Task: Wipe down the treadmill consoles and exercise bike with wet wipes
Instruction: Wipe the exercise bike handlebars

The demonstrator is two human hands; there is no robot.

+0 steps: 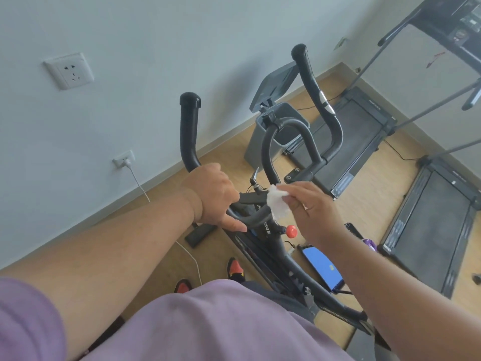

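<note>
The left hand (212, 196) sits at about nine o'clock from the centre of the black padded handlebar of the exercise bike (191, 136), fingers curled over the bar where the left horn bends down, thumb stretched along the underside. That grip seems meant to steady the bars, so they do not swing while the other side is rubbed.

Just to its right, at the hub of the bars, a crumpled white wet wipe (277, 203) lies against the curved black centre grip. The right hand (308, 207) pinches it between thumb and the first fingertips, the remaining fingers loosely bent, wrist coming in from four o'clock. Holding the wipe bunched at the fingertips probably lets it work round the narrow tube and the joints near the red round knob (291, 231) directly below.

Beyond the bars, at twelve o'clock, stands a grey square plastic waste bin (260, 149) with its lid (276, 84) tipped up; it is likely left open to take used wipes. The bars hide most of its inside, so I cannot tell what it holds.

Farther right, at two and three o'clock, two dark treadmill decks (354, 142) lie on the pale wooden floor (166, 199), well apart from both hands, with one black treadmill console (460, 27) at the top corner.
</note>
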